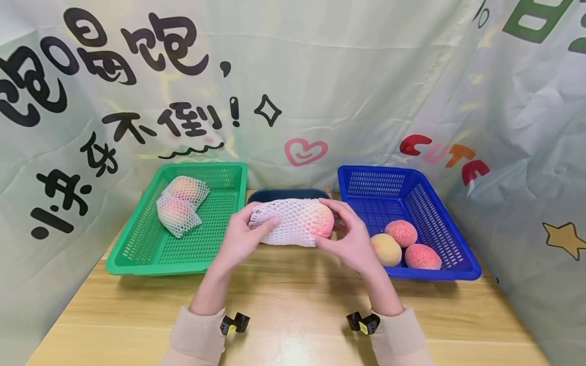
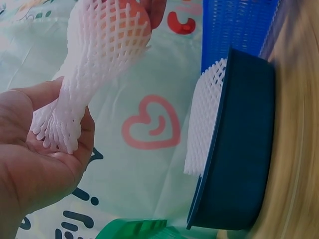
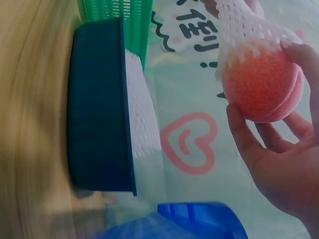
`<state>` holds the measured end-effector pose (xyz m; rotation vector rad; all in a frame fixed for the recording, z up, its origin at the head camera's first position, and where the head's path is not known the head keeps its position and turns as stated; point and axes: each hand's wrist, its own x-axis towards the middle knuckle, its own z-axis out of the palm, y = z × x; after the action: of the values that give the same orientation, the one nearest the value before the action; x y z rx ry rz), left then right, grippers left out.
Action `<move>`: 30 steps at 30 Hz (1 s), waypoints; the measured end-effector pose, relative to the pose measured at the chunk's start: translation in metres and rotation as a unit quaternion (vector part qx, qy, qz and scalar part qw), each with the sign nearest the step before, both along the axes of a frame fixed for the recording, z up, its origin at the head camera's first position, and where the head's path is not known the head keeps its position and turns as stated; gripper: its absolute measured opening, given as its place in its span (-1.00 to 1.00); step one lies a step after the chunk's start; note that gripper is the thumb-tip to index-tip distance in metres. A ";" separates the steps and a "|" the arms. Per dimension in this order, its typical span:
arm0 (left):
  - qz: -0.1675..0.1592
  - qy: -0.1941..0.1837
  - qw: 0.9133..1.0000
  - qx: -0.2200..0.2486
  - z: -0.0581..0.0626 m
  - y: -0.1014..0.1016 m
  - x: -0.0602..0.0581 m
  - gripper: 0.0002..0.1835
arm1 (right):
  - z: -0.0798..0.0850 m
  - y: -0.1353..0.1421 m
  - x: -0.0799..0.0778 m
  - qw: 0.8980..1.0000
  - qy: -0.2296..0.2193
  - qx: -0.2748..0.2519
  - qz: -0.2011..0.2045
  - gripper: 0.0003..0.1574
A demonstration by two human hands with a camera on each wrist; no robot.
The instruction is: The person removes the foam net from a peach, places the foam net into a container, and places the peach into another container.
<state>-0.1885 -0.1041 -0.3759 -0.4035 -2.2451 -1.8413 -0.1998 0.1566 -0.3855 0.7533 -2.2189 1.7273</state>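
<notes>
A pink peach (image 1: 325, 222) sits partly inside a white foam net sleeve (image 1: 287, 229), raised over the table between both hands. At the sleeve's narrow, bunched end, my left hand (image 1: 241, 235) pinches the net between thumb and fingers. My right hand (image 1: 351, 241) grips the peach's bare end, thumb at the net's edge and fingers around the fruit. In the right wrist view, the peach's bare lower part (image 3: 261, 89) sticks out of the sleeve. Behind the hands stands a dark blue tub (image 2: 244, 149) with more white foam nets (image 2: 205, 119) showing above its rim.
On the left, a green basket (image 1: 224, 218) holds two peaches in nets (image 1: 178, 213). The blue basket (image 1: 446, 231) on the right contains two pink peaches (image 1: 422, 256) and a yellow one (image 1: 386, 250). A printed cloth (image 1: 293, 91) hangs behind the wooden table (image 1: 293, 305).
</notes>
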 end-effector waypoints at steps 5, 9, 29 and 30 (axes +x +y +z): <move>-0.003 0.004 1.000 0.019 -0.001 -0.003 -0.001 -0.73 | 0.002 0.007 -0.001 0.999 0.009 0.001 -0.045 -0.05; 0.005 0.009 0.999 0.035 -0.002 -0.005 -0.002 -0.75 | 0.004 0.014 -0.004 0.996 0.012 -0.001 -0.094 -0.04; 0.089 -0.042 0.982 0.164 -0.004 -0.013 -0.009 -0.60 | -0.011 0.091 -0.025 0.942 0.034 0.179 -0.281 -0.06; 0.090 -0.039 0.982 0.163 -0.005 -0.013 -0.011 -0.60 | -0.012 0.094 -0.025 0.942 0.021 0.193 -0.273 -0.05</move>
<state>-0.1994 -0.1166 -0.3805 -0.0706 -1.9008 -2.1050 -0.2251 0.2504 -0.3973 0.1917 -2.4552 1.0206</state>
